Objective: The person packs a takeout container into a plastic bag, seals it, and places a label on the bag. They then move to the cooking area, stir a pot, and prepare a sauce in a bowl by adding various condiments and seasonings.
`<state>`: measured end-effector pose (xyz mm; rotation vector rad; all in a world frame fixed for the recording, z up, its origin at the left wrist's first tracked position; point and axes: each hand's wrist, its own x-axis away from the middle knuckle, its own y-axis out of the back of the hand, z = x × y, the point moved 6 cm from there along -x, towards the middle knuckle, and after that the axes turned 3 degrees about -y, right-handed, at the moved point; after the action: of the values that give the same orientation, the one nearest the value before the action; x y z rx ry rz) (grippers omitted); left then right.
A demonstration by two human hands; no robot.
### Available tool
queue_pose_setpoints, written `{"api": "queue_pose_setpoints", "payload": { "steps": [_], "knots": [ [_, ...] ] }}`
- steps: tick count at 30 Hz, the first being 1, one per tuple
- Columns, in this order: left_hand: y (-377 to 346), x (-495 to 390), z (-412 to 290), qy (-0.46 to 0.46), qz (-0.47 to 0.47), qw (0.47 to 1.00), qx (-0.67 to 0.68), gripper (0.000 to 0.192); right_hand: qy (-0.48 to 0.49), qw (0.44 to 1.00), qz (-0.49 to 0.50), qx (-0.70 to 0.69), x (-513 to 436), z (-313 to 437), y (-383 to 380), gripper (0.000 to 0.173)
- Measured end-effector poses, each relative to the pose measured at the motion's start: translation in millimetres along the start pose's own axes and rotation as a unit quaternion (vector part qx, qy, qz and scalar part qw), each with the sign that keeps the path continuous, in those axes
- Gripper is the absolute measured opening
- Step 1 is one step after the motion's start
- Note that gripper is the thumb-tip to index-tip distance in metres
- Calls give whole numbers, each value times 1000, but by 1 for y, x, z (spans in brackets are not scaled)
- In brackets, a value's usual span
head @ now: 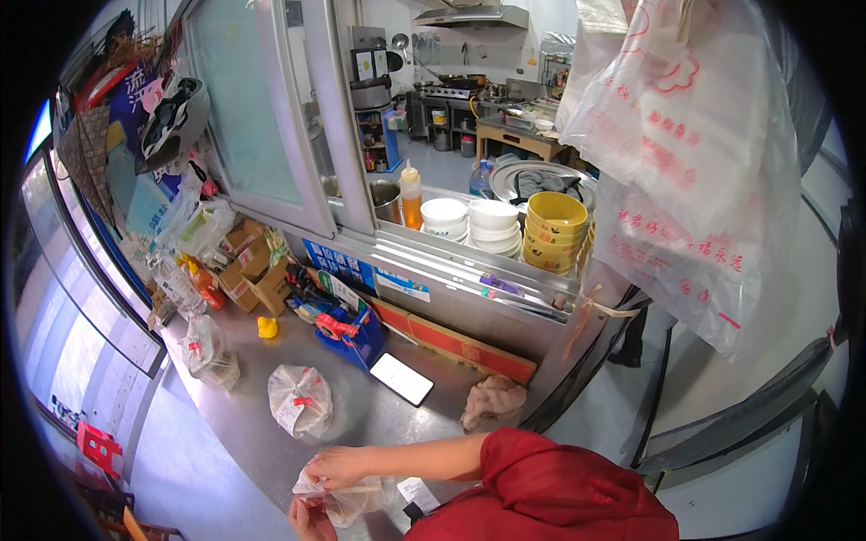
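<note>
My left hand (311, 518) and my right hand (336, 466) are close together at the bottom of the view, both gripping the gathered top of a translucent plastic bag (352, 504). The bag's body rests on the stainless steel counter (237, 439), its contents hard to make out. A printed paper slip (418, 496) lies just right of it. Beyond my hands stands a closed plastic bag with red tape and a slip (301, 400); another closed bag (211, 353) stands farther left. A smartphone with a lit screen (402, 379) lies on the counter.
A crumpled cloth (495, 400) lies at the counter's right. Along the back are a blue bin of tools (358, 341) with a red tape dispenser (336, 327), a yellow rubber duck (268, 328) and cardboard boxes (270, 280). Stacked bowls (556, 233) stand on the window ledge; plastic bags (676, 169) hang right.
</note>
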<state>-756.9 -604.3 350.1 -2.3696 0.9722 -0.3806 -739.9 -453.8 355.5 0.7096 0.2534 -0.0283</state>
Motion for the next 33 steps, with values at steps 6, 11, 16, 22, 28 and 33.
{"api": "queue_pose_setpoints", "payload": {
  "steps": [6,11,16,22,28,33],
  "knots": [
    [12,3,24,40,-12,965,-259,17,-66,994,27,79,1,-23,-9,17],
    [28,6,26,60,-122,986,-100,11,-138,987,-11,78,4,-21,0,24],
    [34,-18,32,73,-45,984,-155,12,-212,937,150,-234,9,-4,-23,15],
    [48,-27,43,59,-53,980,-180,8,-29,986,-35,-163,13,10,4,10],
    [49,-14,36,-11,-101,973,-205,6,-44,990,-113,-68,37,7,-8,8],
    [31,-9,26,96,-57,983,-143,7,-71,989,-57,-116,24,0,-27,10]
  ]
}}
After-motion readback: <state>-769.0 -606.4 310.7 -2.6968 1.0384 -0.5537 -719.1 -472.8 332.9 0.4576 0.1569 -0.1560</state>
